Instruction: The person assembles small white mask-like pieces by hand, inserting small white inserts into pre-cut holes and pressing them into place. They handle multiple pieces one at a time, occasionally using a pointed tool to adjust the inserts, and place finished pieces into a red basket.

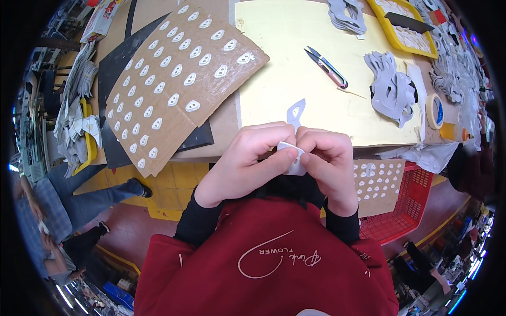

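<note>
A wide workbench (221, 124) filled the upper part of the view, and on its right half lay a large pale-yellow sheet (295, 52). On the left half, a curved brown cardboard panel (174, 47) rested over a black sheet (113, 73), its face covered with rows of small white oval pieces. At the lower right, below the bench edge, a red plastic basket (416, 203) held another cardboard panel with white pieces (379, 184). A yellow tray (403, 37) sat at the top right, with stacks of grey cut shapes (392, 89) near it on the yellow sheet. A roll of tape (435, 111) stood just right of those shapes, and a pair of small snips (326, 67) lay open on the sheet, well apart from the hands.

Both hands were held close together in front of the chest, just below the bench edge. The left hand (245, 160) had its fingers curled and its thumb pressed onto a small white cut piece (293, 152). The right hand (329, 163) pinched the same piece from the other side, fingers bent inward. The piece sat between the two sets of fingertips, one end sticking up above the knuckles and another end showing below them
</note>
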A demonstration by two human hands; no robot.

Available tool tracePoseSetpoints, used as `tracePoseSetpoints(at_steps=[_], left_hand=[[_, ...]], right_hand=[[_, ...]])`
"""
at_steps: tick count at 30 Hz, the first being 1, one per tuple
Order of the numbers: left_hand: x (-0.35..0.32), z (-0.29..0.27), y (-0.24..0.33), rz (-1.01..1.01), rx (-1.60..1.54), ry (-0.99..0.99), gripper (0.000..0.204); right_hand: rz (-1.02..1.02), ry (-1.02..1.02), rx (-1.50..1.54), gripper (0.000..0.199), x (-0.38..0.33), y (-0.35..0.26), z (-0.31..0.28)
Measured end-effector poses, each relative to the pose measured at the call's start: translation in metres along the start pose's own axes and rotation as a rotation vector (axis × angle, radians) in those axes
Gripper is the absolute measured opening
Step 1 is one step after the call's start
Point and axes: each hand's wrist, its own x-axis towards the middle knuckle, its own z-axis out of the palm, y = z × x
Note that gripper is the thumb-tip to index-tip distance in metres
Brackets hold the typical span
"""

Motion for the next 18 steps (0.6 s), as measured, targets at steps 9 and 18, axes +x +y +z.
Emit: tracePoseSetpoints(at_steps=[9,18], left_hand=[[0.0,0.003,0.003,-0.091,-0.046,0.065,0.025],[0.0,0.002,0.001,-0.066,-0.111,0.159,0.021]], right_hand=[[0.026,0.045,0.023,0.008,0.0,0.006,0.0],[0.02,0.077,0.017,0.013,-0.002,0.006,0.012]])
